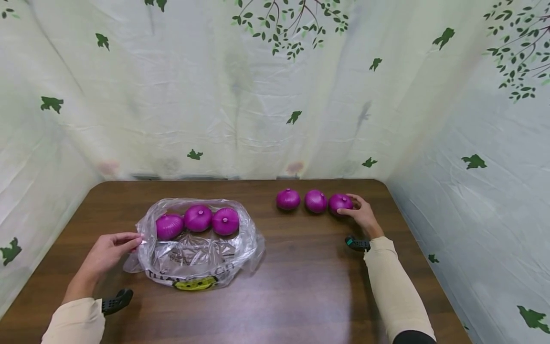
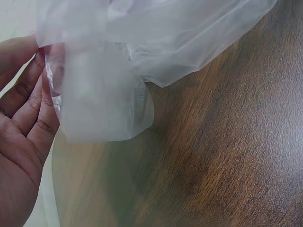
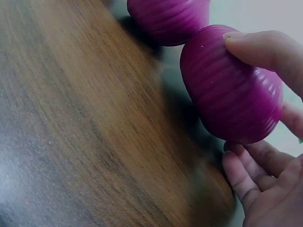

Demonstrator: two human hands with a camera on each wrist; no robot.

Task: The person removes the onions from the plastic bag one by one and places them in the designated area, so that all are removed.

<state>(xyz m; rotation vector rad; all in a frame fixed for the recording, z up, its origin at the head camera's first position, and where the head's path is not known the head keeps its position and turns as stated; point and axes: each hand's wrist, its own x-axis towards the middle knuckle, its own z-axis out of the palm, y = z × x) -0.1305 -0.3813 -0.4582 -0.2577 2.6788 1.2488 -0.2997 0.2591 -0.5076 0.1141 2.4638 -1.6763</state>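
Note:
With thumb and fingers, my left hand (image 1: pixel 105 254) pinches the left edge of a clear plastic bag (image 1: pixel 189 255); the left wrist view shows that edge (image 2: pixel 102 94) up close. Three purple onions, among them a middle onion (image 1: pixel 198 218), lie side by side inside the bag's wide mouth. At the back right, my right hand (image 1: pixel 365 219) grips the rightmost onion (image 1: pixel 337 204) of a row of three. Its thumb lies on one side of that onion (image 3: pixel 232 90) and the fingers on the other. Beside it sit a second onion (image 1: pixel 315 201) and a third onion (image 1: pixel 288 199).
Everything lies on a brown wooden table (image 1: pixel 301 277). A pale curtain with a leaf print (image 1: pixel 258 110) hangs behind the table's back edge and along both sides. The bag carries a yellow printed patch (image 1: pixel 195 284) at its front.

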